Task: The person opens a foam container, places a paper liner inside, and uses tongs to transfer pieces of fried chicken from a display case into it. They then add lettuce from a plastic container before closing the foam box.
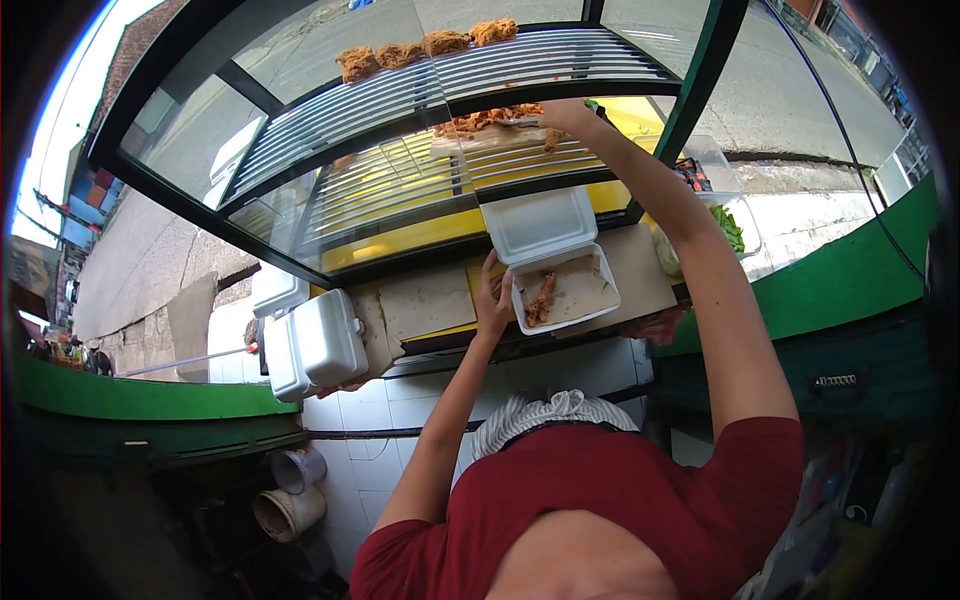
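Observation:
An open white foam takeaway box [612, 312] sits on the counter in front of me, its lid [540, 225] tipped back against the display case. Inside lies some brown fried chicken [541, 300] toward the left. My left hand [490, 305] grips the box's left side. My right hand [568, 115] reaches into the glass display case, at the right end of a heap of fried chicken pieces [485, 120] on paper. Its fingers are closed and partly hidden; a thin greyish thing shows by them, too small to name.
Several larger fried pieces [400, 55] line the case's upper rack [560, 60]. Closed foam boxes [330, 335] are stacked at the left of the cardboard-covered counter [425, 300]. Green leaves [727, 230] in a clear tub stand at right. Buckets [288, 512] stand on the floor at lower left.

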Action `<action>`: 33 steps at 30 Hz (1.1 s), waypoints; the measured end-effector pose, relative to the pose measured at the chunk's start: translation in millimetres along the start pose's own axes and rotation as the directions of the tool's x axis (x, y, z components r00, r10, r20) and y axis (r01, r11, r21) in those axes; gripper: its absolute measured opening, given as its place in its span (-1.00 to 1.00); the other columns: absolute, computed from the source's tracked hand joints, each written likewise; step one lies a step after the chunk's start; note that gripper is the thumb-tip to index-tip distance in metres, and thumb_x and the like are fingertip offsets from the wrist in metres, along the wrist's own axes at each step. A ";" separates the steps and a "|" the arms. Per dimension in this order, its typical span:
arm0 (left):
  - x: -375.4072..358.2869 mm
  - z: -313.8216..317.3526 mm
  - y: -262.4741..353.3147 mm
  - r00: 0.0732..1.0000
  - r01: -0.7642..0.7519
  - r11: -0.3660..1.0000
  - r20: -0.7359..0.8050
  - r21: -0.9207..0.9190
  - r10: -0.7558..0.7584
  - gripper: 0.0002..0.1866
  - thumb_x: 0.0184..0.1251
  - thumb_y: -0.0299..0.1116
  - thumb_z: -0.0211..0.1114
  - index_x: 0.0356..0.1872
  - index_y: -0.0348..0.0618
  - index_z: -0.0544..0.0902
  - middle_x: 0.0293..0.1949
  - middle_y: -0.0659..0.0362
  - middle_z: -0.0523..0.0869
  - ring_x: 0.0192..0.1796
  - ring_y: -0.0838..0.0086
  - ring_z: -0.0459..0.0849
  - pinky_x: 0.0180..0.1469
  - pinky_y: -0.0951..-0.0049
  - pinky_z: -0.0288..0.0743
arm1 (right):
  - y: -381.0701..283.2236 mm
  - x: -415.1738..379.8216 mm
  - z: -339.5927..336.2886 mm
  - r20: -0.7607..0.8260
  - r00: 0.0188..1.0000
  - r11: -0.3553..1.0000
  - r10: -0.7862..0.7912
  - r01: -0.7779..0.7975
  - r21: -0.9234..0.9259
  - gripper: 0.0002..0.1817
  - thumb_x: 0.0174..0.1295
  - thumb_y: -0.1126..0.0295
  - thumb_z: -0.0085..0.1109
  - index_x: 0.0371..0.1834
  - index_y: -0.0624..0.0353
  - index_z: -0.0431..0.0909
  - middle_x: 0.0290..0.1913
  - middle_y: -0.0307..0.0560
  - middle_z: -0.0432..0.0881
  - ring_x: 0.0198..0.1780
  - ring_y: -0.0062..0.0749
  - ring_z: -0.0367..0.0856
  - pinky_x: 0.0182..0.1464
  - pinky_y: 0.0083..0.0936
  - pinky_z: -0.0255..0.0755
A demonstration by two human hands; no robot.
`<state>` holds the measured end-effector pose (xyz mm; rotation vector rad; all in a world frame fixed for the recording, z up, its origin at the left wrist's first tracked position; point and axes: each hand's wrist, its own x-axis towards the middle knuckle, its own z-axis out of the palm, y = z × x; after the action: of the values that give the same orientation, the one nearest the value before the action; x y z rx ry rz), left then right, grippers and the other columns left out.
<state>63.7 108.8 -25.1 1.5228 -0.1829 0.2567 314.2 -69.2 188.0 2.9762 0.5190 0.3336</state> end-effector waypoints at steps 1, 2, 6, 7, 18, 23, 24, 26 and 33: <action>0.0 -0.2 -1.3 1.000 -0.004 1.000 -0.001 0.009 0.004 -0.46 0.43 -0.43 0.09 0.37 -0.28 0.19 0.30 -0.02 0.36 0.09 0.35 0.60 0.07 0.48 0.48 | 0.9 7.5 2.3 0.102 0.995 0.999 0.020 -0.022 0.025 -0.28 0.07 0.27 0.24 0.39 -0.01 0.27 0.42 0.08 0.19 0.43 -0.09 0.18 0.36 -0.09 0.15; -0.3 -0.1 -2.9 1.000 -0.005 1.000 -0.001 0.017 0.005 -0.46 0.43 -0.44 0.09 0.37 -0.28 0.19 0.30 -0.02 0.35 0.08 0.35 0.60 0.07 0.47 0.48 | 2.2 12.2 5.8 0.102 0.995 1.000 0.004 -0.007 0.029 -0.29 0.08 0.28 0.24 0.38 -0.01 0.28 0.41 0.07 0.22 0.41 -0.09 0.20 0.35 -0.09 0.17; -0.4 -0.2 1.1 1.000 0.008 1.000 -0.002 -0.002 -0.008 -0.48 0.42 -0.43 0.09 0.36 -0.29 0.21 0.29 -0.02 0.36 0.07 0.35 0.60 0.09 0.45 0.47 | 8.0 11.8 14.4 0.133 0.991 0.999 -0.014 0.009 0.036 -0.33 0.09 0.29 0.24 0.35 -0.04 0.32 0.37 0.04 0.30 0.37 -0.11 0.28 0.31 -0.10 0.24; -1.0 -0.1 1.2 1.000 0.014 1.000 -0.004 -0.008 -0.014 -0.48 0.42 -0.42 0.09 0.35 -0.29 0.21 0.29 -0.02 0.36 0.07 0.35 0.60 0.09 0.45 0.47 | 9.0 10.7 14.7 0.142 0.990 0.999 -0.007 0.002 0.035 -0.34 0.09 0.29 0.24 0.34 -0.04 0.33 0.36 0.03 0.31 0.36 -0.11 0.30 0.31 -0.10 0.25; -1.3 -0.5 -0.7 1.000 0.002 0.999 0.000 0.035 -0.002 -0.49 0.45 -0.44 0.05 0.37 -0.27 0.20 0.30 0.02 0.35 0.14 0.36 0.57 0.11 0.49 0.45 | 2.4 -3.7 10.1 0.101 0.994 0.999 -0.031 0.027 0.035 -0.58 0.02 0.31 0.29 0.02 0.03 0.55 0.03 -0.02 0.60 0.14 -0.12 0.53 0.13 -0.19 0.43; -1.1 0.7 5.1 1.000 0.026 1.000 -0.016 -0.003 -0.026 -0.48 0.43 -0.39 0.10 0.34 -0.30 0.23 0.28 -0.02 0.35 0.09 0.33 0.58 0.08 0.46 0.47 | 21.3 0.2 48.8 -0.059 0.995 0.983 -0.086 0.094 0.160 -0.74 0.00 0.36 0.25 -0.19 0.10 0.58 -0.23 -0.02 0.66 -0.10 -0.11 0.64 -0.04 -0.20 0.50; -1.0 0.7 5.1 1.000 0.025 1.000 -0.015 0.001 -0.025 -0.48 0.43 -0.39 0.10 0.34 -0.30 0.22 0.28 -0.02 0.35 0.09 0.33 0.59 0.07 0.46 0.47 | 25.6 -0.9 54.8 -0.116 0.987 0.978 -0.110 0.128 0.165 -0.76 0.00 0.37 0.25 -0.22 0.11 0.58 -0.26 -0.01 0.67 -0.14 -0.11 0.65 -0.08 -0.20 0.51; -1.2 0.6 4.7 1.000 0.026 1.000 -0.012 -0.005 -0.026 -0.48 0.43 -0.39 0.10 0.34 -0.30 0.22 0.28 -0.02 0.35 0.09 0.33 0.59 0.08 0.46 0.47 | 35.5 -4.0 66.4 -0.203 0.960 0.963 -0.191 0.224 0.151 -0.76 0.00 0.38 0.24 -0.23 0.13 0.59 -0.28 0.00 0.67 -0.16 -0.10 0.66 -0.10 -0.20 0.52; -1.9 1.1 6.4 0.999 0.038 0.999 -0.021 0.017 -0.038 -0.50 0.45 -0.38 0.07 0.35 -0.26 0.23 0.27 0.02 0.40 0.09 0.37 0.60 0.08 0.48 0.47 | 30.4 -34.7 26.0 -0.092 0.979 0.975 -0.183 0.193 0.109 -0.59 0.07 0.37 0.16 0.05 0.17 0.54 -0.24 0.08 0.66 -0.14 -0.07 0.64 -0.04 -0.22 0.50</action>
<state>60.2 107.9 -19.4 1.5393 -0.1357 0.2441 298.1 -111.2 160.1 3.0010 0.8517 0.4219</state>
